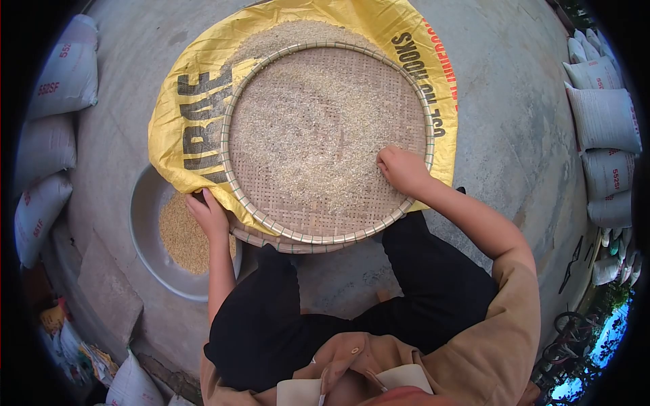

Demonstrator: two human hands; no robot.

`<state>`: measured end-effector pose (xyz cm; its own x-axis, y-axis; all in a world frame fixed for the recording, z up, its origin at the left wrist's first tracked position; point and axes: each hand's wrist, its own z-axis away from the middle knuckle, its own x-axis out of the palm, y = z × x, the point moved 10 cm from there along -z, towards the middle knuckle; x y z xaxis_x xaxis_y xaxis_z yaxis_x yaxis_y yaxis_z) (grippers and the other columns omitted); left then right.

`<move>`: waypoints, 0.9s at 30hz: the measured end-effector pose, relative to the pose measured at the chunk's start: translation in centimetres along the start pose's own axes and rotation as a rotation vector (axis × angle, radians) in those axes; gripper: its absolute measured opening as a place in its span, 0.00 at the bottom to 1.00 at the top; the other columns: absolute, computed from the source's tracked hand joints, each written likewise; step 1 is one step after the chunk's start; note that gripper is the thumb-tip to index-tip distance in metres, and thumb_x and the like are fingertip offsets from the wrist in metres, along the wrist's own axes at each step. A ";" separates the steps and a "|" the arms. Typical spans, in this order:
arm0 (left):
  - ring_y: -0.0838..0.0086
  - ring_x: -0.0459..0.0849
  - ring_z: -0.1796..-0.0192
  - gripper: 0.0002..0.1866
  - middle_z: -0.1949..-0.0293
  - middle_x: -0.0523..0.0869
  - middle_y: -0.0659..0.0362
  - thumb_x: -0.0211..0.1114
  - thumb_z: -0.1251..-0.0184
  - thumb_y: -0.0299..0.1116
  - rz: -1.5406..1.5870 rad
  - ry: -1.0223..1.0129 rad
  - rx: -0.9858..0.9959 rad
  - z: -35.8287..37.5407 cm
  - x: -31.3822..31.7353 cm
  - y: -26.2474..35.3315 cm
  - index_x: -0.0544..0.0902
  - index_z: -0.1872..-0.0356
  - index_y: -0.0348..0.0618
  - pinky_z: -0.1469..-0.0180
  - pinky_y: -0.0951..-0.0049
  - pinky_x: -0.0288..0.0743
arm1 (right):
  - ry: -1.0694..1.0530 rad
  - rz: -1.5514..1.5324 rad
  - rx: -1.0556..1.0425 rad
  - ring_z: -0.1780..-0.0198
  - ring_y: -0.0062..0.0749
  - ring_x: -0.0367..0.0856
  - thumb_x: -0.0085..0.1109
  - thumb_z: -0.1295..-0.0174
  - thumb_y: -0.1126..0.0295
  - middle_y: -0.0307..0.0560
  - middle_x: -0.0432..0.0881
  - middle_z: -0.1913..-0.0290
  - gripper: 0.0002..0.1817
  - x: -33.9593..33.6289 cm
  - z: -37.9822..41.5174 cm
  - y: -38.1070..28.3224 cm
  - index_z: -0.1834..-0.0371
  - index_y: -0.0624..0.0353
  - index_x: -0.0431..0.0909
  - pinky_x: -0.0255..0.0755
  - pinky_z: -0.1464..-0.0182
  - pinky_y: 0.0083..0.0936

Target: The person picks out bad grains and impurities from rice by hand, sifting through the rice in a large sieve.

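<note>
A round woven tray [271, 145] with a bound rim lies before me, pale grain [325, 128] spread thinly over its weave. Beneath it is a yellow sack [172, 115] with dark lettering, bearing more grain beyond the tray's far rim. Under the near rim shows the edge of another woven tray [291, 247]. My right hand [401, 169] is over the tray's right side, fingers curled together in a pinch at the grain; what they hold is too small to see. My left hand [208, 213] is at the sack's lower left edge, by a metal basin [144, 233] of golden grain; its grip is partly hidden.
Stacked white sacks [64, 74] line the left side, and more sacks [604, 118] stand at the right. My bent legs [433, 271] flank the near side of the tray. At the lower right is a bicycle [569, 328]. The ground is grey concrete.
</note>
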<state>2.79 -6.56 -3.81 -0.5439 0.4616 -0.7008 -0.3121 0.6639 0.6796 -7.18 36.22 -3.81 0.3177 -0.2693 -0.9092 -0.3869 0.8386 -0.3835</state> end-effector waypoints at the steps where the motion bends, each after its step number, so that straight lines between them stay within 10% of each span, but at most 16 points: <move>1: 0.46 0.64 0.40 0.28 0.44 0.67 0.37 0.51 0.31 0.42 -0.003 0.002 -0.001 0.0 -0.1 0.1 0.62 0.40 0.27 0.37 0.55 0.55 | 0.001 0.044 -0.011 0.65 0.44 0.79 0.53 0.41 0.68 0.46 0.77 0.66 0.05 0.1 0.0 -0.2 0.66 0.56 0.73 0.73 0.64 0.37; 18: 0.45 0.63 0.38 0.29 0.41 0.65 0.37 0.51 0.31 0.43 -0.033 0.021 -0.022 0.1 -0.3 -0.2 0.60 0.39 0.27 0.36 0.56 0.55 | -0.141 -0.172 0.026 0.64 0.48 0.79 0.52 0.41 0.70 0.52 0.79 0.67 0.06 -3.0 -4.0 -4.4 0.66 0.60 0.75 0.73 0.62 0.38; 20: 0.45 0.62 0.37 0.30 0.41 0.65 0.37 0.51 0.31 0.43 -0.017 -0.022 -0.049 0.1 -0.1 0.3 0.60 0.39 0.27 0.35 0.56 0.55 | -0.344 -0.629 -0.126 0.73 0.21 0.73 0.52 0.36 0.71 0.40 0.76 0.73 0.06 -3.0 -6.2 -12.0 0.62 0.62 0.74 0.69 0.68 0.25; 23: 0.45 0.62 0.37 0.30 0.41 0.65 0.37 0.51 0.31 0.43 -0.044 -0.003 -0.039 0.2 -0.1 -0.4 0.60 0.39 0.27 0.35 0.56 0.55 | -0.604 -1.232 -0.362 0.68 0.21 0.78 0.46 0.31 0.64 0.46 0.79 0.62 0.19 -5.8 -5.8 -23.0 0.43 0.64 0.69 0.72 0.64 0.21; 27: 0.46 0.62 0.37 0.30 0.41 0.65 0.37 0.51 0.31 0.43 -0.032 0.003 -0.027 0.0 0.1 -0.9 0.60 0.39 0.27 0.35 0.55 0.55 | -0.518 -0.910 -0.302 0.67 0.24 0.79 0.48 0.32 0.61 0.48 0.80 0.60 0.20 -6.4 -6.5 -19.3 0.44 0.65 0.70 0.73 0.61 0.24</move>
<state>3.06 -7.11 -4.51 -0.5361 0.4386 -0.7213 -0.3498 0.6622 0.6627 -7.35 18.64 8.33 0.8917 -0.4383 -0.1126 0.0037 0.2558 -0.9667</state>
